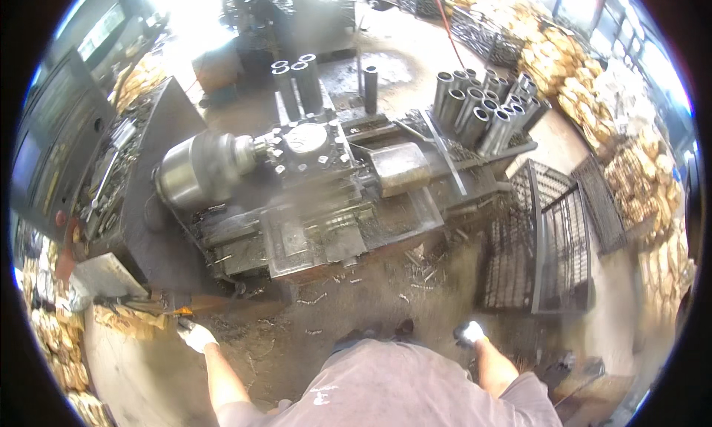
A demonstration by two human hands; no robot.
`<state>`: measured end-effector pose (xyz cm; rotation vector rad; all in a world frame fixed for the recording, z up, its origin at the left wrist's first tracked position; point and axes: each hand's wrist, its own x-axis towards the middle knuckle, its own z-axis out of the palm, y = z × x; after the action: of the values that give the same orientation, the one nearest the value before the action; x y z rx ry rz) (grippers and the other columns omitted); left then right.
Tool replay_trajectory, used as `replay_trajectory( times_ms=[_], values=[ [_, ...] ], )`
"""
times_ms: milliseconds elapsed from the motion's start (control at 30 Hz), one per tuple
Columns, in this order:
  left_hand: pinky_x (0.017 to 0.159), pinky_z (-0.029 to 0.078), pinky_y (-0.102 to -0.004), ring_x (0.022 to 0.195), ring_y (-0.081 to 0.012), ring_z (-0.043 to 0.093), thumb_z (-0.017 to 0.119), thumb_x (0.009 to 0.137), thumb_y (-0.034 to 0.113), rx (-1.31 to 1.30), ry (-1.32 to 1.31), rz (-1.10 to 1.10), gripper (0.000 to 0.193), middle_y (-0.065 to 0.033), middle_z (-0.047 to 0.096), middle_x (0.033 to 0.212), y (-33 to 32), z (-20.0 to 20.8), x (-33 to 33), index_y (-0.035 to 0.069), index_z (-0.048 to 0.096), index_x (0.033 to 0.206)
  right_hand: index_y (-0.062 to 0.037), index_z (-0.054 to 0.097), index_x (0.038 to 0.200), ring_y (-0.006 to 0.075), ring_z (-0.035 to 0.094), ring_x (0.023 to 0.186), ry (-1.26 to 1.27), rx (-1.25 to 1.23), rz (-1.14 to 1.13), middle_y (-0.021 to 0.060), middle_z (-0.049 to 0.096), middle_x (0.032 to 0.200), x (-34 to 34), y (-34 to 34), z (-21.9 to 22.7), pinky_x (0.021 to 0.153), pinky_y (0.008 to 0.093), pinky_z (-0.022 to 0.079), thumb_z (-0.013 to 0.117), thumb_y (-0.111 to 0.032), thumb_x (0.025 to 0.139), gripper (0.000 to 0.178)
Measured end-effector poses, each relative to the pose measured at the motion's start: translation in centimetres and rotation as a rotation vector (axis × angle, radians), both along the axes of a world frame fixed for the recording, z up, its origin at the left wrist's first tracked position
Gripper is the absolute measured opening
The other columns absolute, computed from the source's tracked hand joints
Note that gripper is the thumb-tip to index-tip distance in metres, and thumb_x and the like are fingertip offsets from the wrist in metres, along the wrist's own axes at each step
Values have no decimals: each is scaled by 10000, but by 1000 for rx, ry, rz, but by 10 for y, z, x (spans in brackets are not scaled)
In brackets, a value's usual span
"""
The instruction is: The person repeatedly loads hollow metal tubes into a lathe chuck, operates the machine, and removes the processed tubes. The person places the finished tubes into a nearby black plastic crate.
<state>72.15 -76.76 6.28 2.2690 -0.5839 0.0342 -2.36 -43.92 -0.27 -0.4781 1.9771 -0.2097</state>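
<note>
My left hand [196, 336], in a white glove with dark fingertips, reaches out at the lower left, beside the lathe's front. Its fingers are bent at a small orange piece [180, 311]; what they close on is too small to make out. My right hand [469, 333], gloved the same way, hangs away from the machine at the lower right, and glare hides how its fingers lie. On the lathe, a large round chuck [185, 171] looks smeared along its front end. The tool post [305, 139] stands to its right, and the tailstock [400, 169] beyond that.
Several metal tubes [478, 115] stand upright on the lathe's right end, others [297, 86] behind the tool post. A black wire crate [538, 241] is on the floor at right. Curled metal chips [315, 299] lie before the lathe. Stacked sacks [630, 182] line the right side.
</note>
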Motion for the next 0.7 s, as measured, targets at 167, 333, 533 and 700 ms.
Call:
replay_trajectory(
  times_ms=[167,333,533,700],
  values=[
    [843,600,-503,954,-398,733,596,1045,404,241,-281,-164,442,-238,757,1140,-12,-38,97,-10,692,1165,-12,778,729,253,689,541,177,-131,390,160,726,651,-24,-10,-37,584,405,554,635,-319,897,378],
    [851,589,-482,930,-353,722,602,1031,374,85,-356,-186,402,-203,752,1096,-41,-43,9,3,692,1155,-16,799,950,350,753,798,149,-64,368,222,772,905,-40,-30,-31,738,455,567,627,-369,883,399],
    [860,575,-458,900,-299,709,608,1014,337,78,53,-559,355,-161,746,1043,-47,-71,-189,18,692,1144,-70,802,1085,402,741,990,265,-112,398,216,773,1105,-114,6,-123,878,467,575,687,-454,835,472],
    [868,564,-438,876,-254,698,613,1000,306,430,806,-582,317,-127,740,999,20,-106,-358,30,691,1135,-26,765,1205,226,770,964,129,-563,-133,162,799,1090,-212,-15,35,918,368,589,665,-218,955,331]
  ],
)
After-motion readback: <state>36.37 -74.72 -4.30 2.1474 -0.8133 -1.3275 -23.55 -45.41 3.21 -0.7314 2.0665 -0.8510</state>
